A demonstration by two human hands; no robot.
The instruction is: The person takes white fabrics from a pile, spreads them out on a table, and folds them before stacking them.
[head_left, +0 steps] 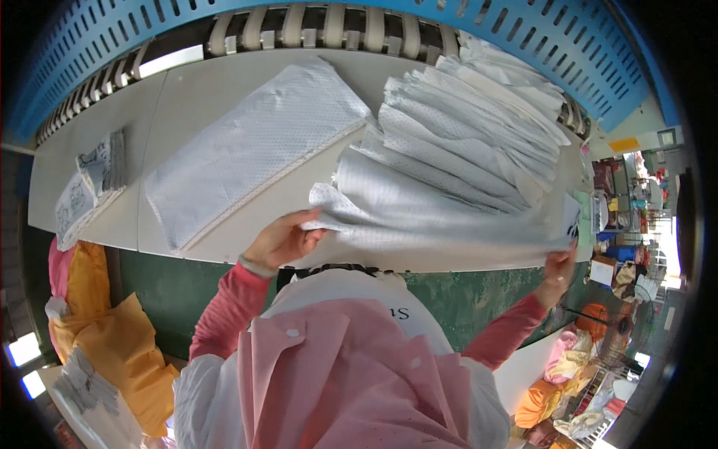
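Observation:
My left hand (280, 239) pinches one corner of a white dotted cloth (449, 230) between thumb and fingers. At the cloth's other end, my right hand (556, 275) is closed on its edge, near the table's right front corner. The cloth is stretched between both hands along the front edge, slightly blurred on the right. Just behind it lies a fanned row of similar white cloths (464, 142), overlapping in loose folds. To the left a white dotted piece (254, 150) lies flat and slanting on the table.
The pale table (224, 84) backs onto a roller bed with white belts (334, 28) under a blue slotted panel (516, 34). A small stack of printed cloths (97, 179) sits far left. Orange fabric (120, 344) hangs lower left. Bundles of coloured cloth (535, 402) lie lower right.

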